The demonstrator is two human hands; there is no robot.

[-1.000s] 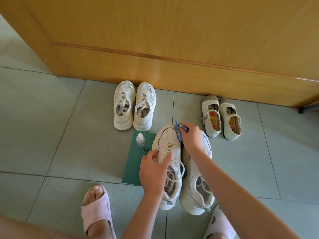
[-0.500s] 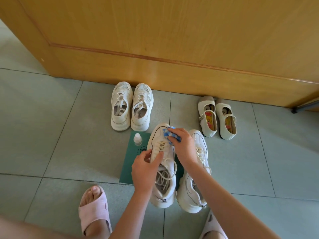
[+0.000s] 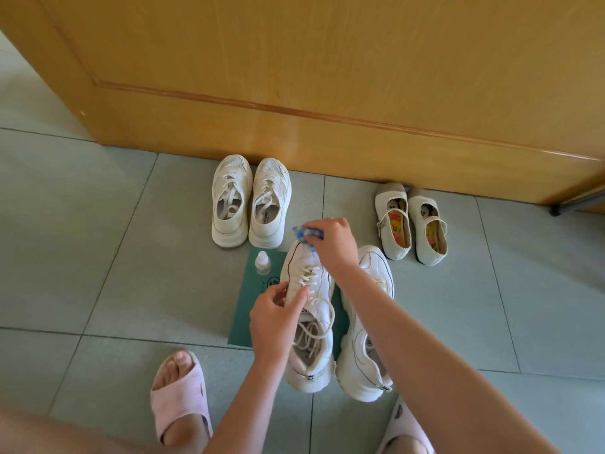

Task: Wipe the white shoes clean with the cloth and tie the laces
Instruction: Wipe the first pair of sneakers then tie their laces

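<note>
Two chunky white sneakers stand side by side on the floor in front of me, toes toward the door. The left sneaker [image 3: 307, 322] has loose, untied laces spilling into its opening. My left hand [image 3: 273, 319] grips that shoe's left side at the laces. My right hand [image 3: 330, 244] is closed on a blue patterned cloth [image 3: 306, 233] pressed at the toe of the left sneaker. The right sneaker [image 3: 370, 342] is partly hidden under my right forearm.
A green mat [image 3: 258, 309] lies under the sneakers, with a small white bottle [image 3: 262, 262] on its far left corner. Another white sneaker pair [image 3: 250, 201] and cream strap shoes [image 3: 411, 222] sit by the wooden door [image 3: 327, 77]. My feet in pink slippers [image 3: 178, 394] flank the sneakers.
My right hand with the cloth has slid left from between the sneaker toes onto the toe of the left sneaker. My left hand has stayed on that shoe's side.
</note>
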